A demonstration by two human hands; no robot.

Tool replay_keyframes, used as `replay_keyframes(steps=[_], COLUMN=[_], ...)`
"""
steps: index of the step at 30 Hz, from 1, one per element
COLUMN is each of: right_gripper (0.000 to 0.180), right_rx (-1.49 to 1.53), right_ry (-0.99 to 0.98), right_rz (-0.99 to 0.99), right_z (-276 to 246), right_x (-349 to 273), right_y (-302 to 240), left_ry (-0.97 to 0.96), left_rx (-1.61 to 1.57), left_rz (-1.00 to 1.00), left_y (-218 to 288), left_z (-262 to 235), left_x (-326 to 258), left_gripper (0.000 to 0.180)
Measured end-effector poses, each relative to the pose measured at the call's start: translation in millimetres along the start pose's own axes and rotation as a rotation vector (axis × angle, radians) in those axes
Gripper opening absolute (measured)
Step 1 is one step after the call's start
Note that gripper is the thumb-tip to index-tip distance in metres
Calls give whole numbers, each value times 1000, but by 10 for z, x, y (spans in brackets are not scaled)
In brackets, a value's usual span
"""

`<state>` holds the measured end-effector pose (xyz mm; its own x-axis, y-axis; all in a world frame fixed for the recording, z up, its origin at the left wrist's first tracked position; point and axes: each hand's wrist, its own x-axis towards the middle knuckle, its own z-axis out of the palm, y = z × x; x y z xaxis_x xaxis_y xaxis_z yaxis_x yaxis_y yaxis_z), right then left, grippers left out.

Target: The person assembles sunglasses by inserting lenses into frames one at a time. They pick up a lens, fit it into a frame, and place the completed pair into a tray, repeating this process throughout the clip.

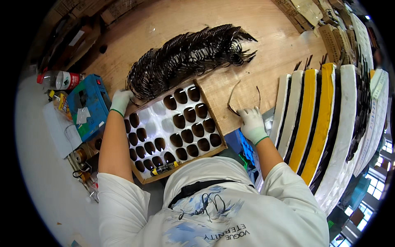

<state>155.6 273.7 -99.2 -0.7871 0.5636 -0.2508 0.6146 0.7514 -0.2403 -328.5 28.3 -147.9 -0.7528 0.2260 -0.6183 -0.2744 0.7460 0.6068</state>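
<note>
With the right hand (252, 123) pinching one frame (242, 99) at centre and the left hand (120, 101) gripping the pile (189, 55), snagged arms could drag frames off.

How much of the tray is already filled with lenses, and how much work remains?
Done: most pockets of the white tray hold dark lenses; some near its upper left stay bare. In hand: the right hand holds one dark frame; the left hand touches the long row of frames. Left: that whole row.
</note>
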Motion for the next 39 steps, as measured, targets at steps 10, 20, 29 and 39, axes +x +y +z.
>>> replay_keyframes(steps=[10,20,29,39], right_gripper=[28,44,23,30], right_rx=[455,-134,370,1364], right_ry=[-90,-284,-137,-81], right_rz=[-536,-227,-518,-226], right_z=[-164,419,-489,-713], right_x=[219,120,-727,-1428], right_y=[-1625,-3154,-3325,-3716], left_ry=[77,-181,-197,-322], left_rx=[-197,-133,-536,-294], left_rz=[448,595,503,738], left_y=[388,-909,-1413,-1360], left_z=[-669,-807,-1205,-1243], left_x=[-1631,-3704,-3835,-3940], left_gripper=[23,20,19,26])
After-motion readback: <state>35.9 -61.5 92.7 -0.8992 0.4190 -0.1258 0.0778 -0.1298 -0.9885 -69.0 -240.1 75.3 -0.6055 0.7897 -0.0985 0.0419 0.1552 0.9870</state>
